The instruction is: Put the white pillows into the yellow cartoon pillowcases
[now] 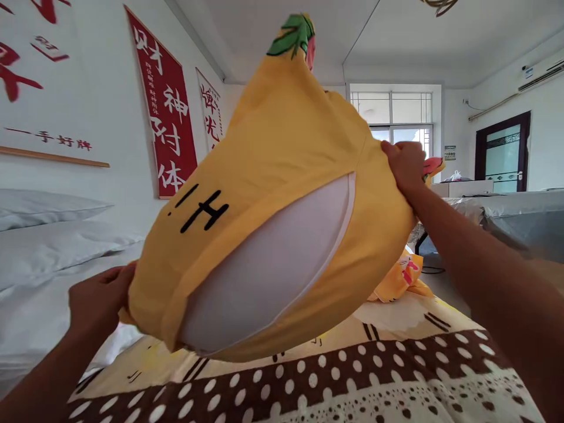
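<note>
A yellow pillowcase (291, 138) with black lettering and a green leaf print at its top corner hangs tilted in the air before me. Through its long slit shows a white pillow (268, 264) inside. My left hand (99, 294) is closed on the lower left corner of the case. At the upper right, my right hand (405, 164) grips the opposite edge, fingers wrapped in the cloth. Below lies a bedspread (308, 376) with brown and white dotted bands.
White pillows (53, 241) are stacked along the left wall. A crumpled orange printed cloth (399, 276) lies on the bed at the right, behind the pillowcase. Plastic-covered furniture (506, 220) stands farther right, near a dark-framed door (504, 153).
</note>
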Demonstrator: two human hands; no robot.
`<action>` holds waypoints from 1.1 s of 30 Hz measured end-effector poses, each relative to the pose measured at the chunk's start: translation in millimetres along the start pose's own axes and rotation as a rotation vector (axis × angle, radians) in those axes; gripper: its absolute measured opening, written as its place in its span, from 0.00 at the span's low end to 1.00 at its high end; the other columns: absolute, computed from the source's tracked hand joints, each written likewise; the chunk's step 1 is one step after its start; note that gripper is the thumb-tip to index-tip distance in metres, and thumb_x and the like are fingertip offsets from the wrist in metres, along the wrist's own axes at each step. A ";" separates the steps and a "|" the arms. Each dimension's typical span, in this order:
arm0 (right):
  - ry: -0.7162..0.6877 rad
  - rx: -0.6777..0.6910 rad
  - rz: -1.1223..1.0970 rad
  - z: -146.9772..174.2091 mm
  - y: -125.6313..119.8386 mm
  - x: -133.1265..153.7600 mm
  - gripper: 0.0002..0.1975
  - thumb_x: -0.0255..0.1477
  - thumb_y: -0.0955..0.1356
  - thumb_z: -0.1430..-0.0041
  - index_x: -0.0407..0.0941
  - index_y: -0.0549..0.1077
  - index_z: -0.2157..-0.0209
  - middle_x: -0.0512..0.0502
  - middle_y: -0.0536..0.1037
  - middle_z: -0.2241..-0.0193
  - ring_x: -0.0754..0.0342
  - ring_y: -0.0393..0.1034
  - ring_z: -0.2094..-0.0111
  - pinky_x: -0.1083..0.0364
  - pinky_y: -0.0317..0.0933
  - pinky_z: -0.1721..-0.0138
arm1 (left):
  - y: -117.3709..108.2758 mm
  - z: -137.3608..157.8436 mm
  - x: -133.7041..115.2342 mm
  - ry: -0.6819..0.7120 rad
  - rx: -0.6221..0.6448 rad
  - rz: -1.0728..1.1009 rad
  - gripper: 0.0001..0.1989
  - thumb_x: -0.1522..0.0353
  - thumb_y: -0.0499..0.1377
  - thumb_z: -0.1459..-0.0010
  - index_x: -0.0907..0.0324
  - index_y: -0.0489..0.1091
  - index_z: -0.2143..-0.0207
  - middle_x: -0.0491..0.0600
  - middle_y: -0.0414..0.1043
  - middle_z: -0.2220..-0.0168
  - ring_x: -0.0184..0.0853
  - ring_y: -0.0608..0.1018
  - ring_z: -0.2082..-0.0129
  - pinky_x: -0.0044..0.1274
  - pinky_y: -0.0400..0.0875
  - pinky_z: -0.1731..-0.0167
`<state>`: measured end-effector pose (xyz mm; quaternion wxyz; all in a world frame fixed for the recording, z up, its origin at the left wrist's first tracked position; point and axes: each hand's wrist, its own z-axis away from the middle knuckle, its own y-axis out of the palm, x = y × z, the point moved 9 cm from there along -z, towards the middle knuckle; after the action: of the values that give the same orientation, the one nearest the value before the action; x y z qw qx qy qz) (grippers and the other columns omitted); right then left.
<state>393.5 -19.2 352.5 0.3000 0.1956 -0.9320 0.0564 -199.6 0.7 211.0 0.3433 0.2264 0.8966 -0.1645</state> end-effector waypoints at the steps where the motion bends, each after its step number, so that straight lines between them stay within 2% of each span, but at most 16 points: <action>1: -0.043 -0.074 0.057 -13.7 -16.5 25.6 0.15 0.37 0.61 0.43 0.47 0.57 0.80 0.49 0.60 0.79 0.56 0.54 0.73 0.54 0.48 0.71 | 10.1 1.7 -3.6 -0.022 0.068 0.028 0.10 0.61 0.57 0.57 0.58 0.68 0.79 0.38 0.67 0.86 0.31 0.69 0.81 0.20 0.63 0.83; 3: -0.153 -0.157 0.134 -20.5 -36.3 69.5 0.15 0.37 0.61 0.42 0.46 0.59 0.79 0.45 0.63 0.77 0.54 0.57 0.69 0.53 0.50 0.68 | 20.2 4.8 -22.2 -0.039 0.109 0.168 0.07 0.64 0.57 0.54 0.57 0.71 0.73 0.40 0.73 0.78 0.32 0.74 0.74 0.20 0.65 0.77; 5: -0.274 -0.119 0.188 -4.5 -28.7 96.8 0.15 0.37 0.62 0.41 0.45 0.61 0.78 0.43 0.65 0.76 0.52 0.60 0.68 0.51 0.52 0.67 | 4.2 6.5 -58.0 0.068 -0.069 0.323 0.08 0.68 0.54 0.52 0.58 0.71 0.71 0.42 0.73 0.75 0.31 0.75 0.73 0.20 0.63 0.76; 7: -0.378 0.016 0.268 27.1 5.9 105.4 0.14 0.37 0.61 0.39 0.44 0.64 0.76 0.43 0.66 0.76 0.50 0.62 0.68 0.51 0.53 0.67 | -34.4 22.9 -106.2 0.344 -0.414 0.424 0.07 0.70 0.53 0.53 0.61 0.70 0.74 0.45 0.70 0.77 0.30 0.72 0.77 0.21 0.61 0.78; 9: -0.445 0.184 0.390 64.9 53.0 98.8 0.13 0.33 0.59 0.37 0.43 0.67 0.72 0.42 0.69 0.75 0.49 0.65 0.69 0.51 0.54 0.67 | -54.9 48.8 -154.9 0.629 -0.531 0.461 0.09 0.70 0.52 0.51 0.62 0.71 0.70 0.47 0.70 0.75 0.31 0.73 0.75 0.22 0.64 0.75; 10: -0.463 0.266 0.445 82.6 75.7 93.2 0.13 0.32 0.58 0.37 0.43 0.68 0.70 0.42 0.70 0.75 0.48 0.66 0.69 0.51 0.54 0.68 | -53.9 61.2 -180.7 0.750 -0.489 0.358 0.09 0.70 0.52 0.49 0.62 0.71 0.70 0.48 0.72 0.73 0.31 0.73 0.72 0.24 0.65 0.71; 11: -0.469 0.341 0.476 97.9 95.0 88.4 0.13 0.32 0.57 0.37 0.42 0.68 0.70 0.41 0.71 0.75 0.48 0.67 0.70 0.52 0.53 0.69 | -40.7 74.6 -208.5 0.901 -0.347 0.194 0.09 0.68 0.52 0.47 0.62 0.71 0.69 0.49 0.73 0.71 0.33 0.73 0.69 0.25 0.66 0.67; 13: -0.479 0.444 0.486 118.3 119.5 87.3 0.14 0.33 0.57 0.37 0.43 0.69 0.70 0.40 0.72 0.74 0.47 0.67 0.70 0.52 0.52 0.70 | 9.3 102.8 -240.3 1.138 0.093 -0.150 0.12 0.66 0.51 0.44 0.61 0.72 0.66 0.50 0.75 0.68 0.35 0.74 0.66 0.28 0.67 0.62; 15: -0.514 0.468 0.450 124.8 123.3 99.3 0.16 0.35 0.57 0.37 0.43 0.69 0.72 0.39 0.73 0.73 0.46 0.67 0.69 0.52 0.51 0.71 | 53.2 119.1 -237.4 1.195 0.424 -0.397 0.19 0.61 0.51 0.43 0.59 0.69 0.53 0.54 0.74 0.56 0.40 0.74 0.55 0.34 0.65 0.54; 17: -0.576 0.448 0.408 122.5 112.4 116.4 0.19 0.37 0.55 0.37 0.43 0.68 0.73 0.40 0.73 0.72 0.46 0.66 0.69 0.52 0.51 0.70 | 78.7 112.3 -224.1 1.103 0.545 -0.491 0.35 0.54 0.54 0.46 0.57 0.53 0.39 0.57 0.60 0.40 0.47 0.65 0.43 0.43 0.57 0.46; 19: -0.651 0.446 0.371 119.6 97.0 128.7 0.20 0.38 0.54 0.36 0.44 0.68 0.74 0.41 0.72 0.74 0.48 0.65 0.70 0.53 0.49 0.71 | 96.2 94.2 -205.4 0.918 0.626 -0.468 0.49 0.46 0.57 0.52 0.56 0.41 0.35 0.58 0.52 0.36 0.51 0.60 0.39 0.45 0.54 0.44; 21: -0.740 0.485 0.352 120.9 82.5 131.6 0.19 0.39 0.55 0.37 0.44 0.67 0.74 0.44 0.71 0.76 0.50 0.64 0.72 0.54 0.48 0.72 | 109.3 81.3 -185.1 0.737 0.727 -0.383 0.47 0.42 0.55 0.54 0.54 0.48 0.37 0.56 0.62 0.42 0.49 0.67 0.45 0.37 0.62 0.49; 23: -0.852 0.542 0.351 127.8 69.1 126.7 0.17 0.38 0.57 0.38 0.44 0.68 0.72 0.46 0.71 0.76 0.52 0.63 0.73 0.55 0.47 0.72 | 115.2 79.4 -174.6 0.688 0.763 -0.307 0.37 0.42 0.52 0.51 0.53 0.61 0.44 0.52 0.70 0.50 0.45 0.73 0.52 0.31 0.66 0.55; 25: -0.976 0.572 0.349 136.9 54.2 118.7 0.16 0.38 0.57 0.39 0.44 0.68 0.70 0.46 0.71 0.74 0.52 0.63 0.72 0.55 0.47 0.72 | 113.8 84.8 -174.4 0.767 0.705 -0.279 0.31 0.44 0.48 0.46 0.54 0.66 0.51 0.51 0.72 0.53 0.43 0.73 0.55 0.31 0.66 0.57; 28: -1.125 0.541 0.369 145.4 30.7 106.4 0.17 0.39 0.57 0.39 0.44 0.69 0.68 0.45 0.72 0.73 0.52 0.63 0.70 0.55 0.48 0.70 | 106.2 98.2 -179.9 0.931 0.533 -0.271 0.28 0.48 0.44 0.41 0.59 0.66 0.53 0.53 0.72 0.57 0.43 0.73 0.58 0.33 0.66 0.58; 33: -1.140 0.484 0.454 138.9 4.8 82.2 0.19 0.42 0.56 0.39 0.45 0.70 0.68 0.47 0.71 0.77 0.53 0.61 0.74 0.54 0.49 0.71 | 84.2 123.3 -194.1 1.244 0.120 -0.191 0.18 0.60 0.45 0.40 0.62 0.67 0.61 0.56 0.74 0.64 0.40 0.73 0.69 0.31 0.67 0.67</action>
<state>255.8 -72.8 287.3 -0.3126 0.0554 -0.9238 0.2139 39.2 -40.7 245.6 -0.2719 0.2173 0.9339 -0.0822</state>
